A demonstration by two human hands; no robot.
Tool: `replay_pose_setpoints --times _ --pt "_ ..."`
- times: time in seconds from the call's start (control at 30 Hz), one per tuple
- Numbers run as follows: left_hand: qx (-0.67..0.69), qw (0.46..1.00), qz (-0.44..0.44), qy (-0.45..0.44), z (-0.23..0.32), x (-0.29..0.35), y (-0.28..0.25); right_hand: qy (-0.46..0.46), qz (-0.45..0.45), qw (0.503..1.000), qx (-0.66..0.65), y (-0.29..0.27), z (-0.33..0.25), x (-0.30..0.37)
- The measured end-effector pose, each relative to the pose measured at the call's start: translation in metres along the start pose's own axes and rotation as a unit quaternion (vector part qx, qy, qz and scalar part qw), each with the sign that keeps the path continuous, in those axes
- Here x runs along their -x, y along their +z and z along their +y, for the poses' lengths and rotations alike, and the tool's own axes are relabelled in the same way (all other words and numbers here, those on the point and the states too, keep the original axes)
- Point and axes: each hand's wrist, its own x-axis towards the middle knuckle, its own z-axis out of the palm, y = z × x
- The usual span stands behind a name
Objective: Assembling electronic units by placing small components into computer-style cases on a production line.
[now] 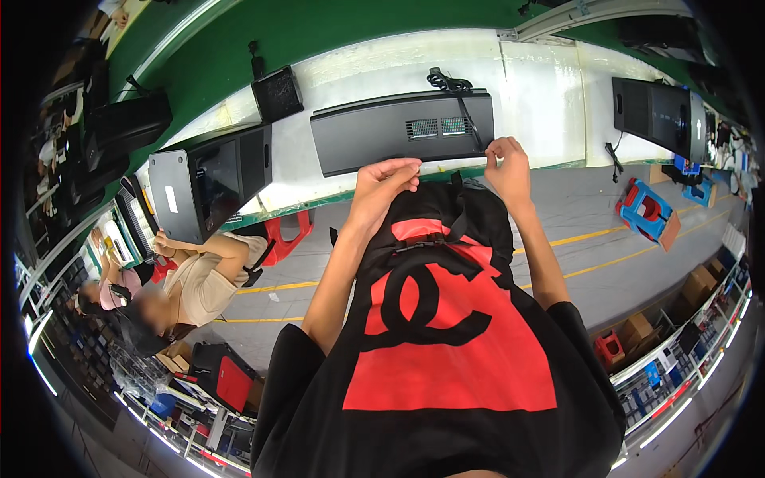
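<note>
Left hand pinched together | right hand curled, closure unclear | one black case, one cable

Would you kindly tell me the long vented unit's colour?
The vented unit is dark grey to black, best seen in the head view.

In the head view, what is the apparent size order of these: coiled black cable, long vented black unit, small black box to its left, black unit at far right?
1. Long vented black unit
2. Black unit at far right
3. Small black box
4. Coiled black cable
True sizes may differ; the lens bends things.
</note>
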Motion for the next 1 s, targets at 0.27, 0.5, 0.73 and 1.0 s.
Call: replay_pose_setpoints --times 0.27,0.5,0.73,1.0 --pt "0.173 0.978 -0.106 0.056 0.027 0.028 0.035 0.265 -0.088 0.960 -0.008 0.011 0.020 -0.029" --pt "0.244 0.957 -0.150 0.044 0.040 0.052 0.054 0.152 0.030 0.970 -0.187 -0.055 -0.059 -0.024" --pt "0.247 0.964 -0.096 0.037 0.039 0.059 0.062 -0.157 0.052 0.955 -0.245 -0.101 -0.170 -0.015" --pt "0.211 0.975 -0.064 0.039 0.041 0.063 0.063 -0.181 0.059 0.959 -0.209 -0.097 -0.172 -0.012"
